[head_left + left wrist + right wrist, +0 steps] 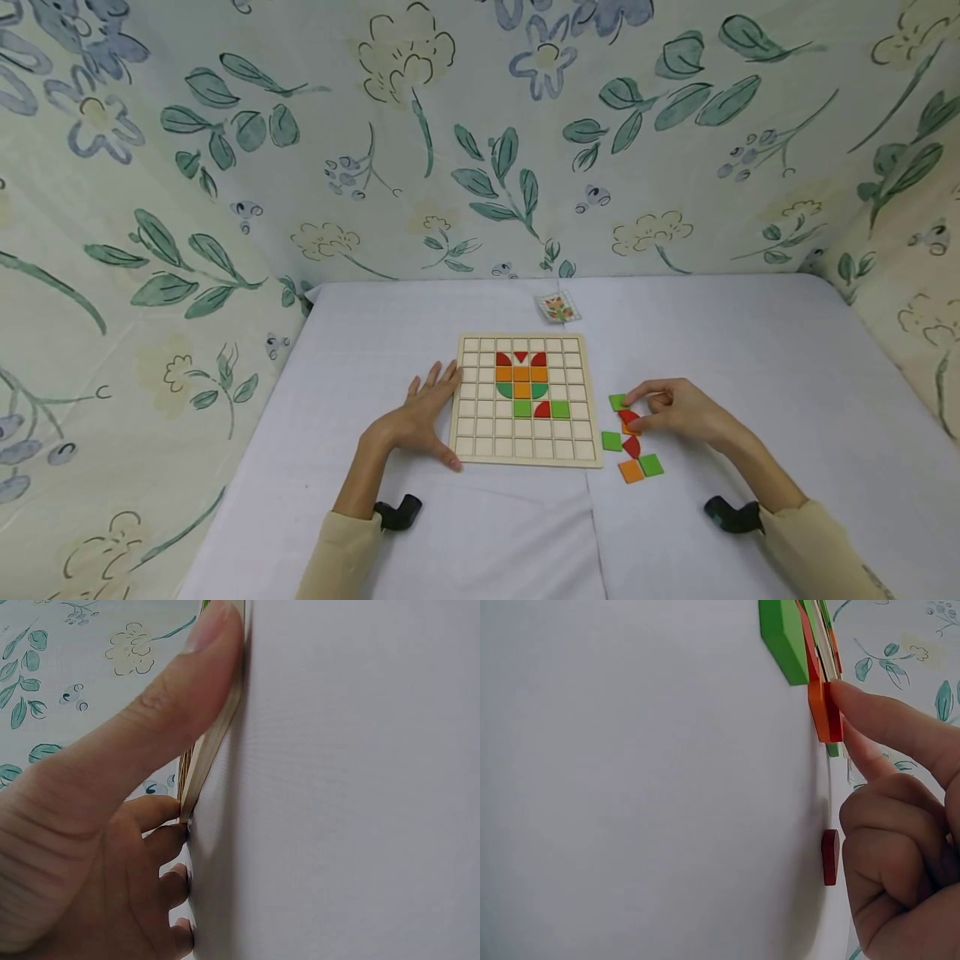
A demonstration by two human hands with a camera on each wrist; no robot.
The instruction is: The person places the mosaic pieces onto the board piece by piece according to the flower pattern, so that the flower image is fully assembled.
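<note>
Left hand point(420, 423): fingers spread wide, touching the left edge of the gridded board point(532, 463). Inset pieces point(521, 374): red, orange and green, seated in the board. Picture card point(558, 307): just beyond the board's far edge. Loose tiles point(611, 442): green, orange and red, right of the board. Right hand point(681, 410): also right of it, fingertips narrowly pinching a red piece point(835, 720) over an orange tile point(820, 716).

Beside the cuffs point(352, 521) of pale beige cloth sleeves point(333, 562) sit small, black, rounded devices point(401, 514); the right sleeve point(813, 546) bears thin dark marks point(876, 581).
</note>
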